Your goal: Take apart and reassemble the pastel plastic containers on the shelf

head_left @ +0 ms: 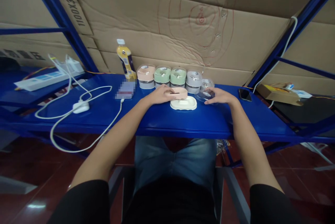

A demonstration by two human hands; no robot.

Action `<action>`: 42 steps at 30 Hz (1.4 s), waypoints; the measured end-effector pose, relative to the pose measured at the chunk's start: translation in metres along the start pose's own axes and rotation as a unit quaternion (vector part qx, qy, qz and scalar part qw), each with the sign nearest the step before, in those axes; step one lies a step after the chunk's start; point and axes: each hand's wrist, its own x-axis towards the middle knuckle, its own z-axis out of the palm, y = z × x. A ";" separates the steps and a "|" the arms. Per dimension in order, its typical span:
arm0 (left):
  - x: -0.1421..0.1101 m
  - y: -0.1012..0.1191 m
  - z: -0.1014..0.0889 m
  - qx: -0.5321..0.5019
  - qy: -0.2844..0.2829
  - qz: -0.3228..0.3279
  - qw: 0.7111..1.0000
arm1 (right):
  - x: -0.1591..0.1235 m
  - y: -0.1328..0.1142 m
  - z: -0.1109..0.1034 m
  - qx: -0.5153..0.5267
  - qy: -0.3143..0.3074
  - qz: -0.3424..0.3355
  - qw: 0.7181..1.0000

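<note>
My left hand is closed on a pink oval plastic piece with a dark slot in its side. Right below that piece, a cream oval tray with a wavy rim lies on the blue table. Over to the right, my right hand has its fingers curled round the edge of a clear plastic cover, low over the tabletop. Behind both hands stands a row of lidded round-cornered containers: a pink one, two green ones and a grey one. Another clear lid sits at the row's right end.
A yellow drink bottle stands left of the row, behind a blurred-out phone-like device on a white cable. A charger and looped cables lie further left. At right are a dark phone and an open cardboard box.
</note>
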 end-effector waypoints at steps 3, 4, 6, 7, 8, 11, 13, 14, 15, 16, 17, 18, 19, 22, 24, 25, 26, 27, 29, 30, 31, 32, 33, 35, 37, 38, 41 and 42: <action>0.001 -0.001 0.002 0.007 -0.003 -0.014 1.000 | 0.004 0.005 0.003 -0.006 -0.011 -0.026 1.000; 0.001 0.000 0.002 0.000 0.004 -0.016 1.000 | 0.005 0.006 0.004 -0.005 -0.008 -0.038 0.999; 0.000 0.005 0.002 -0.023 0.019 -0.014 0.999 | 0.005 0.007 0.005 0.004 0.006 -0.046 0.999; -0.001 0.009 0.002 -0.036 0.026 -0.007 0.999 | 0.005 0.007 0.005 0.012 0.021 -0.043 0.999; -0.002 0.014 0.002 -0.049 0.034 0.002 0.998 | 0.004 0.005 0.005 0.025 0.040 -0.039 0.998; -0.004 0.030 0.005 -0.079 0.043 0.035 0.995 | 0.000 -0.006 0.005 0.081 0.102 -0.067 0.989; -0.006 0.041 0.009 -0.083 0.033 0.049 0.995 | -0.003 -0.019 0.008 0.110 0.119 -0.119 0.980; -0.006 0.045 0.012 -0.082 0.024 0.054 0.995 | -0.004 -0.027 0.010 0.116 0.115 -0.144 0.976; -0.006 0.048 0.015 -0.081 0.015 0.058 0.995 | -0.004 -0.034 0.014 0.117 0.106 -0.167 0.973; -0.006 0.051 0.018 -0.081 0.007 0.060 0.995 | -0.005 -0.042 0.018 0.113 0.093 -0.187 0.971; -0.006 0.052 0.022 -0.084 0.001 0.060 0.995 | -0.004 -0.049 0.023 0.107 0.078 -0.204 0.970; -0.006 0.052 0.025 -0.090 -0.003 0.057 0.994 | -0.004 -0.055 0.028 0.098 0.066 -0.218 0.969; -0.006 0.052 0.029 -0.099 -0.004 0.050 0.994 | -0.003 -0.060 0.033 0.087 0.058 -0.230 0.968; -0.005 0.050 0.037 -0.139 0.002 0.034 0.990 | 0.000 -0.070 0.044 0.053 0.050 -0.259 0.963; -0.005 0.050 0.040 -0.156 0.003 0.035 0.987 | 0.001 -0.072 0.048 0.036 0.046 -0.270 0.961; -0.005 0.051 0.040 -0.158 0.000 0.035 0.987 | 0.001 -0.072 0.049 0.031 0.045 -0.272 0.961; -0.005 0.053 0.040 -0.157 -0.002 0.034 0.987 | 0.002 -0.072 0.049 0.029 0.044 -0.271 0.961; -0.005 0.054 0.040 -0.155 -0.005 0.033 0.987 | 0.002 -0.072 0.050 0.027 0.044 -0.270 0.961; -0.005 0.056 0.039 -0.157 -0.006 0.029 0.987 | 0.003 -0.071 0.050 0.025 0.046 -0.271 0.961; -0.005 0.057 0.039 -0.160 -0.005 0.028 0.987 | 0.003 -0.071 0.050 0.024 0.047 -0.271 0.961; -0.005 0.057 0.039 -0.163 -0.002 0.028 0.986 | 0.003 -0.071 0.050 0.023 0.047 -0.269 0.962; -0.005 0.056 0.039 -0.163 0.000 0.029 0.986 | 0.004 -0.071 0.050 0.022 0.048 -0.267 0.962; -0.005 0.055 0.040 -0.162 0.002 0.030 0.986 | 0.004 -0.071 0.050 0.021 0.049 -0.265 0.963; -0.004 0.054 0.041 -0.158 0.007 0.036 0.987 | 0.004 -0.071 0.049 0.020 0.048 -0.262 0.964; -0.004 0.055 0.041 -0.152 0.010 0.042 0.987 | 0.005 -0.071 0.048 0.019 0.045 -0.263 0.963; -0.004 0.056 0.040 -0.149 0.011 0.045 0.988 | 0.006 -0.071 0.048 0.019 0.043 -0.265 0.963; -0.004 0.061 0.038 -0.136 0.006 0.040 0.990 | 0.007 -0.071 0.046 0.019 0.038 -0.270 0.962; -0.003 0.062 0.038 -0.133 0.004 0.036 0.991 | 0.007 -0.072 0.046 0.019 0.037 -0.271 0.962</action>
